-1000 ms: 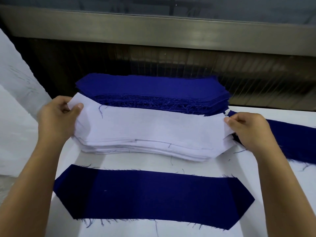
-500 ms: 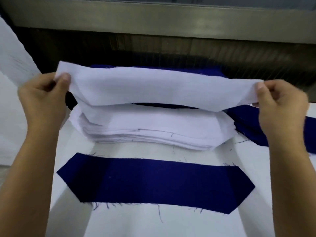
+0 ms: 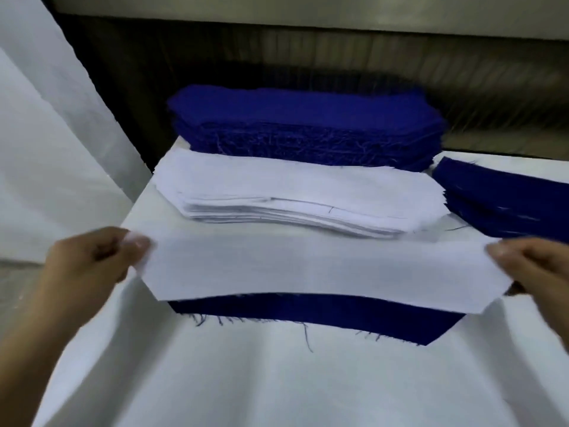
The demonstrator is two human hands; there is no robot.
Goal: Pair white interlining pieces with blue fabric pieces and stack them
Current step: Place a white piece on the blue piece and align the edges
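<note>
From the head camera, the left hand and right hand each pinch one end of a white interlining piece, stretched flat between them. It covers the far part of a single blue fabric piece lying on the white table cover; whether they touch is unclear. Behind sit the white interlining stack, then the blue fabric stack. A lower blue pile lies at right.
</note>
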